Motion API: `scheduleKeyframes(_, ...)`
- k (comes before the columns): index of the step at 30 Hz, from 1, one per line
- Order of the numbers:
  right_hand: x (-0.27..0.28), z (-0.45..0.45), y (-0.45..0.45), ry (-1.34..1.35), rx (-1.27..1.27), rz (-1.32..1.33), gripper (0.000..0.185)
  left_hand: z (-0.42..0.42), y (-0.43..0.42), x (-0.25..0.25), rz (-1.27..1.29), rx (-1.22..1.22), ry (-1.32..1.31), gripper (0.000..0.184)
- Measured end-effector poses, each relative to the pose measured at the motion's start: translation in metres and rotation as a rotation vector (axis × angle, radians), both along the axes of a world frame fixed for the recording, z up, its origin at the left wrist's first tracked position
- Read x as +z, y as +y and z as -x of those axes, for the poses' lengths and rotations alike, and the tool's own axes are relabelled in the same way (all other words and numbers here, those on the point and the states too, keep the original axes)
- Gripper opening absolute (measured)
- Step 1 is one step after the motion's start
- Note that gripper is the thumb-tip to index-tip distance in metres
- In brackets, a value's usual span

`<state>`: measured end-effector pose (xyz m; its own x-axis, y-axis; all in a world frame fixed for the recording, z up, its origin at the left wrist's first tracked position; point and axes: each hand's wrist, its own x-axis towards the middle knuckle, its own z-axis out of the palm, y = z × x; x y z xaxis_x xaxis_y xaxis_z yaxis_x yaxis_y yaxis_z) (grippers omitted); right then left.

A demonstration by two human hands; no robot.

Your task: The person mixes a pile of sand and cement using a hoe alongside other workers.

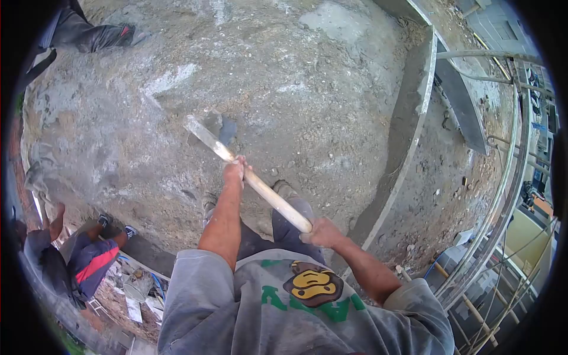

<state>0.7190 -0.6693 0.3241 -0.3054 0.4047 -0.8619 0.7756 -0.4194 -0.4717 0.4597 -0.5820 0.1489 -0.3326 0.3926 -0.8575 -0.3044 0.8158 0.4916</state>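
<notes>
A hoe with a thick pale wooden handle (278, 202) slants across the middle of the head view. Its far end is caked with grey mortar, and its grey blade (227, 129) rests at the rough ground, partly hidden. My left hand (235, 168) is wrapped round the handle about midway along. At the near end, my right hand (322, 232) is closed on the handle's butt. Beneath the hoe lies a wide bed of grey, lumpy sand or mortar (284, 118), and my boots (285, 188) stand on it.
Along the right runs a low edging board (408, 136). Beyond it are a grey panel (464, 106) and metal scaffold tubes (509, 160). Another person (94, 260) is at lower left; a person's dark trouser leg (92, 36) shows at upper left. Rubble (139, 287) lies below.
</notes>
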Motion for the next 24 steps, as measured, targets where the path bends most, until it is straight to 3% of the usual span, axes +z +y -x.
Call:
scheduleKeyframes(1,0.007,0.017,0.006,0.046,-0.005,0.077,0.044,0.023,0.0,0.017,-0.034,0.031,0.049,0.024)
scheduleKeyframes(2,0.014,0.03,0.009,0.083,-0.039,0.005,0.041,0.048,-0.006,0.011,0.035,-0.03,0.055,0.04)
scheduleKeyframes(4,0.027,0.049,0.015,0.117,-0.119,0.097,0.036,0.07,-0.008,0.046,0.162,-0.288,0.333,0.052)
scheduleKeyframes(5,0.033,0.057,0.017,0.125,-0.157,0.149,0.034,0.079,-0.016,0.046,0.133,-0.244,0.284,0.061)
scheduleKeyframes(6,0.041,0.065,0.019,0.111,-0.135,0.123,0.03,0.087,-0.027,0.036,0.159,-0.274,0.252,0.059)
scheduleKeyframes(7,0.048,0.07,0.018,0.086,-0.121,0.096,0.026,0.085,-0.029,0.076,0.139,-0.316,0.233,0.052)
scheduleKeyframes(9,0.047,0.073,0.006,0.093,-0.179,0.114,0.022,0.089,-0.06,0.064,-0.033,-0.242,0.209,0.042)
scheduleKeyframes(11,0.045,0.078,-0.01,0.029,-0.215,0.076,0.021,0.103,-0.083,0.071,-0.042,-0.368,0.233,0.034)
scheduleKeyframes(14,0.046,0.079,-0.044,-0.008,-0.31,0.051,0.015,0.138,-0.143,0.027,-0.121,-0.48,0.375,0.043)
scheduleKeyframes(17,0.045,0.083,-0.093,-0.096,-0.416,0.041,0.013,0.205,-0.204,0.036,-0.21,-0.293,0.225,0.043)
scheduleKeyframes(19,0.051,0.092,-0.13,-0.162,-0.351,-0.073,0.014,0.267,-0.249,0.021,-0.178,-0.274,0.236,0.044)
scheduleKeyframes(21,0.041,0.078,-0.174,-0.198,-0.195,-0.182,0.016,0.33,-0.303,0.061,-0.035,-0.416,0.429,0.046)
scheduleKeyframes(22,0.036,0.067,-0.198,-0.2,-0.174,-0.218,0.016,0.366,-0.337,0.025,0.14,-0.521,0.544,0.045)
scheduleKeyframes(23,0.025,0.058,-0.22,-0.15,-0.264,-0.228,0.014,0.381,-0.356,0.098,0.268,-0.701,0.645,0.044)
scheduleKeyframes(24,0.022,0.062,-0.231,-0.119,-0.378,-0.21,0.012,0.394,-0.381,0.117,0.313,-0.542,0.705,0.041)
